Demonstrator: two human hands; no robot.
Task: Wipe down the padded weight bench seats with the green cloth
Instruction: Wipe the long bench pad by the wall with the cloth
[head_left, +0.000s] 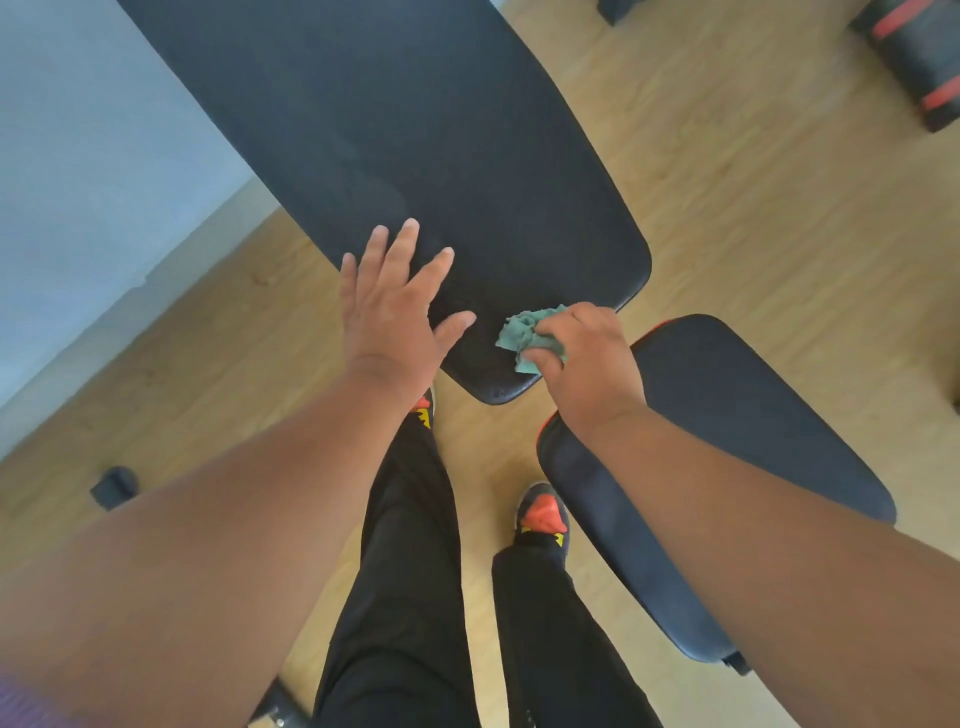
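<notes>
A long black padded back pad (415, 130) runs from the top left down to the middle of the view. A shorter black seat pad (727, 426) with red piping lies below and to its right. My left hand (395, 312) rests flat on the long pad's near left edge, fingers spread and straight. My right hand (587, 358) grips a crumpled green cloth (524, 335) against the near end of the long pad. Part of the cloth is hidden under my fingers.
Light wooden floor (753, 208) surrounds the bench. A pale wall (78, 156) runs along the left. Black and red padded gear (914, 62) lies at the top right. A small black foot (114, 486) sits at the left. My legs and shoes (543, 514) stand beneath the pads.
</notes>
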